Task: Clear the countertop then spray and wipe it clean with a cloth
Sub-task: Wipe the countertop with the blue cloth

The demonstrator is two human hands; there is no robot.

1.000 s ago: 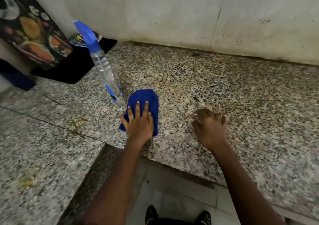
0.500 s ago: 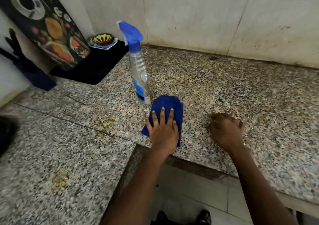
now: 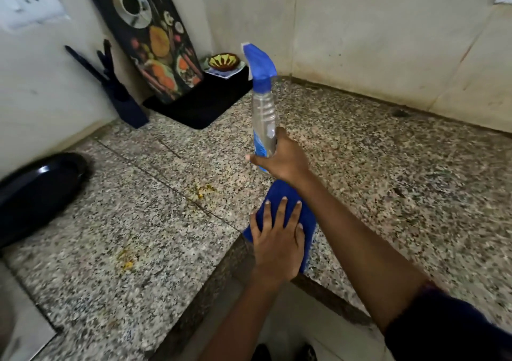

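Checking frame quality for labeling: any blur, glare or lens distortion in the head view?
Head view: wide-angle bowing bends the wall seams and countertop edges; the black pan at left is motion-smeared with a small glare spot; the spray bottle, blue cloth and both hands are sharp; the light is soft, shadows faint.

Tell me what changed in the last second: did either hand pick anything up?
Yes. The right hand, which rested curled on the speckled granite countertop, reached across to the left and now grips the clear plastic spray bottle with the blue trigger head near its base. The left hand stayed flat on the folded blue cloth at the counter's edge. The yellow crumbs remain.
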